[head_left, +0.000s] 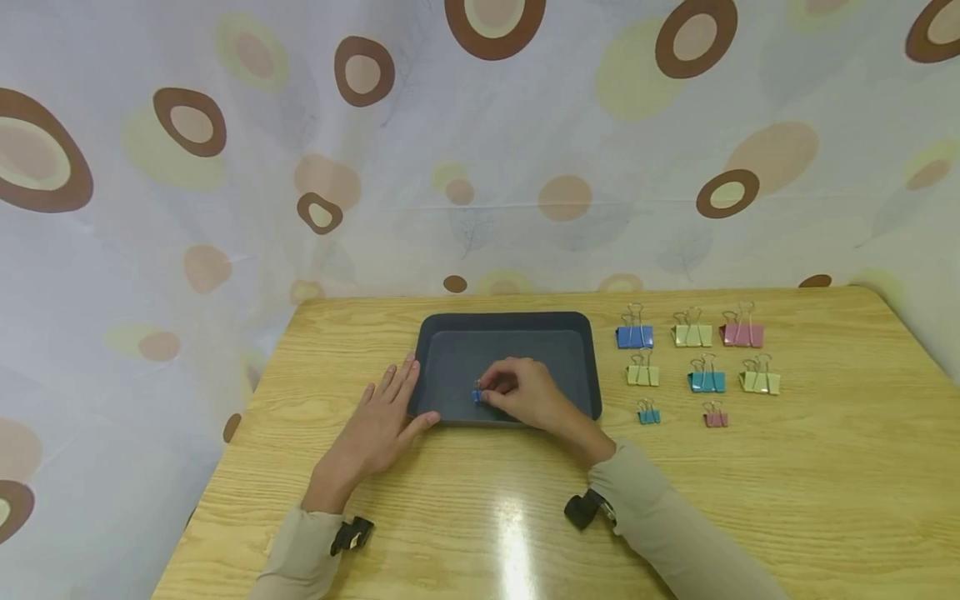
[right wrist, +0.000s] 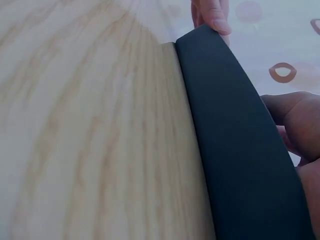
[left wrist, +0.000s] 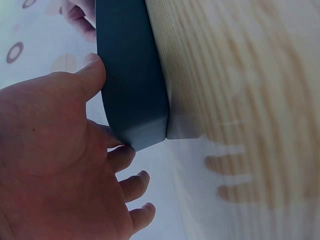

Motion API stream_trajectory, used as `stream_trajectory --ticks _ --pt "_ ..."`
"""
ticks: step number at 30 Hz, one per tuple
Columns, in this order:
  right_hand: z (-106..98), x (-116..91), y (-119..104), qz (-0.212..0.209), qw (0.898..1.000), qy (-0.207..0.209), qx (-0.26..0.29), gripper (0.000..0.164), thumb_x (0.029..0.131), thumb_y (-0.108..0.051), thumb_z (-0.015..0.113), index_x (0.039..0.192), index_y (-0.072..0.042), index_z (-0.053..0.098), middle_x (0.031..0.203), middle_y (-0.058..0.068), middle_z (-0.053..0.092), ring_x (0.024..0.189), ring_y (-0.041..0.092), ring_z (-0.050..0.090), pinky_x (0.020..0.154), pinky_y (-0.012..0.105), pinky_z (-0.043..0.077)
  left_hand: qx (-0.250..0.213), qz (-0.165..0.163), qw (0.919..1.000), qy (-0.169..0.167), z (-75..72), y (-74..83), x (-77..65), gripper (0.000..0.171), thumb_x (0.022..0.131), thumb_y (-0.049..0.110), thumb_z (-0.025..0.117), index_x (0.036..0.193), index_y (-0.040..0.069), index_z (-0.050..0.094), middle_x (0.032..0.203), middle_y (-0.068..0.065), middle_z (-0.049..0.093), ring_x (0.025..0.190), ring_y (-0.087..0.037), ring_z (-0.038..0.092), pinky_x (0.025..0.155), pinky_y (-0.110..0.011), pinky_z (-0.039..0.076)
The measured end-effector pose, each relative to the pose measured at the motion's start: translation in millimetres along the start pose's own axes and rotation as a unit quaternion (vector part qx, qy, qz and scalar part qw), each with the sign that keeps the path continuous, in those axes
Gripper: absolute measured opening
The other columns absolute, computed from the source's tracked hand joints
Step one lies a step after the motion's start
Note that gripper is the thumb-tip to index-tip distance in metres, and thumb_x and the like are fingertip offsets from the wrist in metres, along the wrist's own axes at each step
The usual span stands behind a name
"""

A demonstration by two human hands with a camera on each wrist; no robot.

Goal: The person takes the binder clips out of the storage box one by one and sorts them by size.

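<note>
My right hand (head_left: 531, 395) reaches over the near side of a dark grey tray (head_left: 517, 321) and pinches a small blue binder clip (head_left: 476, 397) between thumb and fingers, inside the tray's rim. My left hand (head_left: 381, 423) lies at the tray's left end with fingers spread and straight, fingertips and thumb at the rim. In the left wrist view that hand (left wrist: 55, 150) touches the tray's corner (left wrist: 132, 75). The right wrist view shows part of my right hand (right wrist: 305, 125) behind the tray wall (right wrist: 235, 140), which hides the clip.
Right of the tray, binder clips stand in rows on the wooden table (head_left: 840, 483): a large blue one (head_left: 635, 337), a large pink one (head_left: 742, 335), a teal one (head_left: 707, 382), several yellow ones, and small teal (head_left: 648, 416) and pink (head_left: 716, 419) ones. A patterned cloth (head_left: 480, 125) hangs behind.
</note>
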State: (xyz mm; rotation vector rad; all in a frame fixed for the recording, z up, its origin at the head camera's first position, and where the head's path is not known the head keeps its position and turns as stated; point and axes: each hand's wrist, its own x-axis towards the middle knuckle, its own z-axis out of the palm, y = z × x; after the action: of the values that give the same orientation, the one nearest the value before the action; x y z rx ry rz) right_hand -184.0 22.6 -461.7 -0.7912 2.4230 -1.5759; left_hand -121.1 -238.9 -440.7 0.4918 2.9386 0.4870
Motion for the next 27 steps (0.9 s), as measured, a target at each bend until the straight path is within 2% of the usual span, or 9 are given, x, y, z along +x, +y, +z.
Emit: stream_trajectory --ticks 6,14,18,27 --pt "-7.4 -6.7 -4.2 0.008 0.999 0.026 0.039 0.007 0.09 0.001 0.075 0.097 -0.002 0.076 0.104 0.012 0.075 0.085 0.021 0.073 0.073 0.027 0.06 -0.002 0.0 1.0 -0.001 1.1 0.5 0.3 0.085 0.106 0.055 0.046 0.164 0.003 0.012 0.171 -0.012 0.006 0.156 -0.04 0.011 0.121 -0.064 0.015" --pt "-23.2 -20.9 -14.3 -0.008 0.996 0.027 0.086 0.011 0.092 0.001 0.074 0.103 0.001 0.074 0.109 0.016 0.074 0.092 0.027 0.073 0.078 0.028 0.061 -0.004 0.001 1.0 0.003 2.4 -0.2 0.1 0.085 0.106 0.054 0.047 0.164 0.003 0.012 0.171 -0.013 0.007 0.155 -0.04 0.012 0.121 -0.065 0.015" --pt "-31.6 -29.9 -16.3 0.001 0.994 0.027 0.105 0.012 0.091 0.003 0.074 0.104 0.002 0.073 0.111 0.017 0.073 0.093 0.028 0.072 0.079 0.028 0.061 -0.003 0.002 1.0 0.002 4.5 -0.8 -0.1 0.085 0.106 0.055 0.046 0.164 0.004 0.012 0.171 -0.012 0.006 0.155 -0.04 0.011 0.121 -0.065 0.015" --pt "-47.3 -50.7 -8.7 0.015 0.994 0.031 0.101 0.011 0.093 0.003 0.072 0.104 0.002 0.072 0.108 0.017 0.072 0.094 0.029 0.07 0.078 0.027 0.06 0.0 0.004 1.0 0.007 0.6 1.2 -0.8 0.084 0.106 0.053 0.048 0.163 0.002 0.013 0.171 -0.014 0.008 0.155 -0.041 0.013 0.12 -0.065 0.016"
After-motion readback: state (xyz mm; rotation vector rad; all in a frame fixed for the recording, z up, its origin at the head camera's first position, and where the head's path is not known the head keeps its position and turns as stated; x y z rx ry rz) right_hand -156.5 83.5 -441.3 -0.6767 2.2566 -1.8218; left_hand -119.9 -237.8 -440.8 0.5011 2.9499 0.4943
